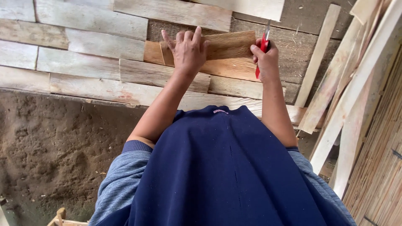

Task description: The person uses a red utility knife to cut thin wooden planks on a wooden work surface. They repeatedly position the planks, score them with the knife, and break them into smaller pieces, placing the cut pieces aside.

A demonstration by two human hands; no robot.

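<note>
Board: a short brown board (228, 45) lies flat on the pile of planks (83, 62), up ahead of the person
Long way: the board runs from left to right, a little tilted, with its right end higher
Left hand: the left hand (189, 50) lies flat on the left part of the board, fingers spread wide, pressing down
Right hand: the right hand (266, 58) is curled tight around a red tool (264, 45), just at the right end of the board
Tool: it points up and away, and its thin metal tip sits beside the board's right end
Which hand is nearer: the left hand is on the board, the right hand only touches its end
Hard to see: the right hand covers most of the tool, so I cannot tell what kind of tool it is
Hidden: the board's left end is under the left hand, and the blue shirt (226, 167) covers the near planks
Cut off: the leaning slats (356, 83) on the right run out of the picture
</note>
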